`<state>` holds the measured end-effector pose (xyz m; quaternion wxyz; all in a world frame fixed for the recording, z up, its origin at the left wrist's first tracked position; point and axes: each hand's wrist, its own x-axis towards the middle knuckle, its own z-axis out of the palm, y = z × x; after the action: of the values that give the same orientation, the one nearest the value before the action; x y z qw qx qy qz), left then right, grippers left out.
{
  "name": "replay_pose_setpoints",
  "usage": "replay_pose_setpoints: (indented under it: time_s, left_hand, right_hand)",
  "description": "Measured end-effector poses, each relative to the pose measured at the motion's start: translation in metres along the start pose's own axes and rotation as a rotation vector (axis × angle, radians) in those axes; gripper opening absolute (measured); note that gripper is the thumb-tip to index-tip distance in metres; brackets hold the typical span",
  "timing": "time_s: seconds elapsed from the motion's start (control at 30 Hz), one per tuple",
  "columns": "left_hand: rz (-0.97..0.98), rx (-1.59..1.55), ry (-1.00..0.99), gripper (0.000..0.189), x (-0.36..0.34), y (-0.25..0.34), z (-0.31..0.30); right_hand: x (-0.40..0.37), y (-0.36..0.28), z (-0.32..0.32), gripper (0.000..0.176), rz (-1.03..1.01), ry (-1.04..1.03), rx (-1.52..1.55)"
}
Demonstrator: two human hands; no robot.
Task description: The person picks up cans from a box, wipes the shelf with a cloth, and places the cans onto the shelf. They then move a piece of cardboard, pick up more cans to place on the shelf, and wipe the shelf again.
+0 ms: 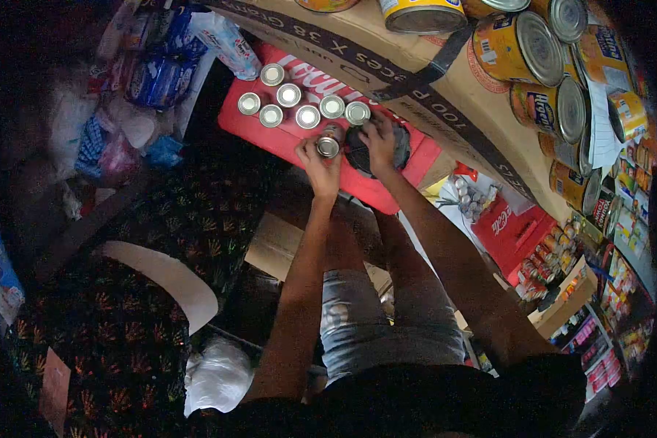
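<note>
My left hand point(318, 168) is closed around a small can point(328, 147) with a silvery lid, held over the front part of the red Coca-Cola surface point(248, 130). My right hand point(377, 142) reaches over a dark round object point(399, 146), its bent fingers close to a small can point(358, 112). Whether those fingers touch that can is hard to make out. Several more small cans, among them one can point(308, 116), stand upright on the red surface behind my left hand.
A large cardboard box point(445, 109) bearing large yellow cans point(518, 49) runs along the back right. Blue packages point(160, 79) lie at the upper left. A white plastic bag point(217, 372) sits low at the left. A second red Coca-Cola item point(515, 226) stands at the right.
</note>
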<state>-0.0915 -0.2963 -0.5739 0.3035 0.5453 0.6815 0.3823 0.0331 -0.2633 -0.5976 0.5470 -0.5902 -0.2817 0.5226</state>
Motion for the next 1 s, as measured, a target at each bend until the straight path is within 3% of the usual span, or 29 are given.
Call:
replay_pose_setpoints:
  time_s: [0.07,0.13,0.23,0.3,0.33,0.4,0.43,0.5,0.53,0.6,0.7,0.77,0.83,0.97,1.0]
  left_hand:
    - [-0.051,-0.017,0.031,0.059,0.004,0.006,0.002]
    - [-0.106,-0.025,0.058,0.059,0.006,0.004,0.004]
    - [-0.010,0.029,0.115,0.066,0.018,0.002,0.013]
    - [0.029,0.015,0.157,0.066,0.025,0.006,0.017]
    - [0.034,0.043,0.120,0.065,0.026,0.004,0.016]
    - [0.000,0.038,0.103,0.066,0.026,0.003,0.015]
    - [-0.037,0.032,0.085,0.067,0.026,0.002,0.015]
    - [-0.083,-0.045,0.077,0.067,0.024,-0.001,0.013]
    - [-0.133,-0.120,0.069,0.068,0.022,-0.002,0.010]
    - [-0.165,-0.178,0.044,0.069,0.019,-0.003,0.001]
    - [-0.200,-0.267,0.026,0.071,0.011,0.005,-0.016]
    - [-0.177,-0.289,0.037,0.064,0.011,0.001,-0.026]
    - [0.059,-0.122,0.052,0.055,0.021,0.042,-0.051]
    - [0.235,-0.126,0.127,0.039,0.045,0.151,-0.088]
    - [0.276,-0.212,0.130,0.036,0.054,0.187,-0.096]
  right_hand:
    - [-0.003,-0.012,0.013,0.039,0.326,0.161,0.204]
    - [0.005,-0.009,0.013,0.040,0.357,0.122,0.238]
    - [0.028,0.000,-0.003,0.043,0.440,0.068,0.172]
    - [0.040,-0.003,-0.028,0.043,0.350,-0.410,-1.075]
    - [0.037,0.000,-0.043,0.043,0.349,-0.409,-1.072]
    - [0.017,0.004,-0.068,0.050,-0.445,-0.609,-1.404]
    - [0.009,-0.011,-0.069,0.050,-0.447,-0.605,-1.405]
    - [-0.004,-0.038,-0.071,0.058,-0.207,-0.689,-1.573]
    - [-0.010,-0.034,-0.075,0.058,-0.212,-0.686,-1.570]
    - [-0.020,-0.020,-0.084,0.071,0.061,-0.618,-1.680]
    - [-0.035,-0.009,-0.096,0.073,-0.064,-0.493,-1.715]
    - [-0.037,-0.022,-0.089,0.075,-0.038,-0.496,-1.692]
    - [-0.041,-0.036,-0.078,0.076,0.108,-0.468,-1.687]
    - [-0.048,-0.117,-0.048,0.072,-0.207,-0.439,-1.396]
    - [-0.053,-0.147,-0.039,0.070,-0.194,-0.481,-1.236]
